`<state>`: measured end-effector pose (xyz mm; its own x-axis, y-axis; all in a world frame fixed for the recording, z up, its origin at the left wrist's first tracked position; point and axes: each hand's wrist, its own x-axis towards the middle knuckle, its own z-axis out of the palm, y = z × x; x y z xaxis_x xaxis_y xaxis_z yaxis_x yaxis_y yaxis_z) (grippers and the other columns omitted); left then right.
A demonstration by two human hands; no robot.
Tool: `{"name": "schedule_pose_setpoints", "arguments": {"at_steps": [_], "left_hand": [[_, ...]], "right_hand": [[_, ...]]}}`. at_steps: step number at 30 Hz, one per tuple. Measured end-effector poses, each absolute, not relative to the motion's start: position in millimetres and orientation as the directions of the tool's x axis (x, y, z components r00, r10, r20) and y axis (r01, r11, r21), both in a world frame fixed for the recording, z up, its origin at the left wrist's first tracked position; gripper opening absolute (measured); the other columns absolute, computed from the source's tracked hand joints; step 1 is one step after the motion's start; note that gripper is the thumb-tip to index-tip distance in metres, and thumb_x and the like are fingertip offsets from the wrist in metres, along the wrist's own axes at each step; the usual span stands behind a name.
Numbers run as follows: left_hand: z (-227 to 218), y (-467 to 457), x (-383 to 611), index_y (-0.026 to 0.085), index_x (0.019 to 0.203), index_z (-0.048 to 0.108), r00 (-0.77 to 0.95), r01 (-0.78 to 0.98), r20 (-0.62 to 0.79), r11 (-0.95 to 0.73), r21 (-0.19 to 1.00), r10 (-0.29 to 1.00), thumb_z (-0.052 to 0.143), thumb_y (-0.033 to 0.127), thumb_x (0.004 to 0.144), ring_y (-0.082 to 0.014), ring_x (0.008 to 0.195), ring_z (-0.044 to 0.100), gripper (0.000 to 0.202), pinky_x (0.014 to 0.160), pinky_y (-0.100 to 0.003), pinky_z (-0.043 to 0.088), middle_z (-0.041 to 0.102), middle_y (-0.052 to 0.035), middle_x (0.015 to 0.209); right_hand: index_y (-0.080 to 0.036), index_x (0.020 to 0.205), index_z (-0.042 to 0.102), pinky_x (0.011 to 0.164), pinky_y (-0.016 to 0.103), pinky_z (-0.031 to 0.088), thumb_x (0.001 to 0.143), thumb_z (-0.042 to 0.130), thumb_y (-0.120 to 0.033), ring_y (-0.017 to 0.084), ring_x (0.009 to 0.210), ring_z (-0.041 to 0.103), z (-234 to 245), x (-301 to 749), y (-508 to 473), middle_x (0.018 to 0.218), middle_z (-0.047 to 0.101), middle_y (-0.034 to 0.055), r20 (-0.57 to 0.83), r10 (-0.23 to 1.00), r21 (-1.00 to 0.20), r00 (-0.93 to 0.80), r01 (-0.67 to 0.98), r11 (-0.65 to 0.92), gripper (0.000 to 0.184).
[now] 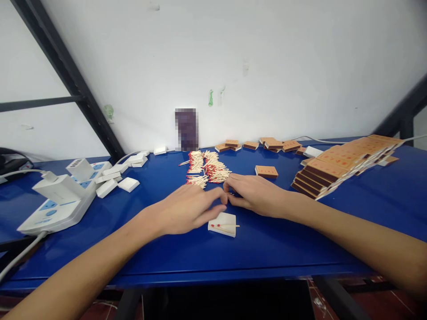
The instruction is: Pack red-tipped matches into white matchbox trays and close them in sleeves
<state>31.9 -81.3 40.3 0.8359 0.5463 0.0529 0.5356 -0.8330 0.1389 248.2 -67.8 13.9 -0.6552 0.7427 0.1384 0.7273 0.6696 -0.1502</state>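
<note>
A white matchbox tray (223, 224) lies on the blue table (253, 249) with a few red-tipped matches in it. My left hand (190, 208) rests just left of the tray, fingers curled toward the middle. My right hand (253, 194) lies just behind the tray, fingers pinched together against the left fingertips. What the fingertips pinch is hidden. A loose pile of matches (207, 168) spreads right behind both hands.
Stacked brown matchbox sleeves (336, 166) fill the right side, with one sleeve (266, 171) lying alone and more sleeves (273, 144) along the wall. White trays (128, 184) and white power strips with chargers (63, 195) sit at left. A black frame bar (76, 89) slants up the wall.
</note>
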Motion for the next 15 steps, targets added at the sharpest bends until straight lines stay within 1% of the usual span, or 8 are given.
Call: {"name": "schedule_pose_setpoints", "arguments": {"at_steps": [2,4,7,9,10,12,14,15], "left_hand": [[36,-74,30,0.020,0.109,0.053,0.797,0.583,0.131,-0.807,0.089,0.590,0.038,0.033,0.099,-0.0135,0.052,0.049,0.023,0.054,-0.026,0.033,0.053,0.0038,0.061],[32,-68,28,0.019,0.103,0.056,0.789,0.588,0.176,-0.806,0.062,0.589,0.039,0.033,0.099,-0.0145,0.061,0.055,0.023,0.057,-0.026,0.036,0.058,0.0010,0.070],[28,-66,30,0.019,0.093,0.060,0.822,0.519,0.209,-0.848,0.107,0.529,0.043,0.031,0.097,-0.0147,0.074,0.058,0.022,0.065,-0.026,0.040,0.063,-0.0016,0.084],[27,-69,32,0.018,0.089,0.061,0.833,0.477,0.236,-0.866,0.153,0.500,0.045,0.031,0.096,-0.0140,0.075,0.058,0.022,0.066,-0.025,0.040,0.062,-0.0016,0.084],[27,-69,33,0.018,0.088,0.061,0.825,0.480,0.248,-0.862,0.166,0.507,0.045,0.031,0.096,-0.0136,0.072,0.057,0.022,0.065,-0.025,0.039,0.062,-0.0011,0.081],[27,-69,34,0.018,0.091,0.060,0.788,0.535,0.259,-0.829,0.164,0.559,0.045,0.032,0.095,-0.0132,0.065,0.055,0.021,0.060,-0.025,0.036,0.060,0.0007,0.073],[26,-65,32,0.019,0.105,0.058,0.742,0.607,0.256,-0.783,0.136,0.620,0.045,0.034,0.095,-0.0140,0.061,0.054,0.022,0.057,-0.026,0.034,0.058,0.0023,0.069],[25,-62,31,0.020,0.113,0.056,0.729,0.627,0.257,-0.770,0.119,0.634,0.046,0.035,0.095,-0.0148,0.062,0.054,0.025,0.057,-0.026,0.034,0.058,0.0024,0.070]], "right_hand": [[-0.016,0.091,0.055,0.066,0.029,0.038,0.094,0.047,-0.024,0.018,0.075,0.057,15,246,-69,0.091,0.062,0.0067,0.129,0.746,-0.087,-0.653,0.742,0.665,0.012],[-0.016,0.090,0.056,0.064,0.029,0.037,0.094,0.047,-0.024,0.018,0.073,0.058,16,245,-70,0.090,0.063,0.0064,0.126,0.745,-0.042,-0.655,0.747,0.663,0.013],[-0.017,0.090,0.057,0.062,0.028,0.035,0.094,0.048,-0.025,0.018,0.073,0.058,18,243,-70,0.090,0.065,0.0053,0.124,0.740,-0.025,-0.661,0.744,0.668,0.013],[-0.017,0.090,0.058,0.062,0.028,0.034,0.094,0.049,-0.026,0.018,0.073,0.059,18,243,-70,0.090,0.065,0.0046,0.128,0.738,-0.020,-0.663,0.742,0.670,0.013],[-0.017,0.090,0.058,0.061,0.028,0.034,0.094,0.049,-0.026,0.018,0.073,0.059,18,243,-70,0.090,0.065,0.0047,0.130,0.735,-0.008,-0.665,0.741,0.671,0.014],[-0.016,0.089,0.059,0.060,0.029,0.032,0.095,0.048,-0.026,0.018,0.072,0.059,18,243,-70,0.089,0.066,0.0052,0.133,0.730,0.033,-0.670,0.739,0.673,0.016],[-0.016,0.088,0.060,0.060,0.030,0.031,0.096,0.047,-0.026,0.018,0.071,0.059,17,243,-69,0.089,0.066,0.0055,0.142,0.716,0.074,-0.683,0.729,0.681,0.018],[-0.016,0.088,0.060,0.060,0.030,0.031,0.096,0.047,-0.026,0.018,0.071,0.059,15,243,-69,0.089,0.066,0.0054,0.151,0.707,0.088,-0.691,0.722,0.686,0.018]]}}
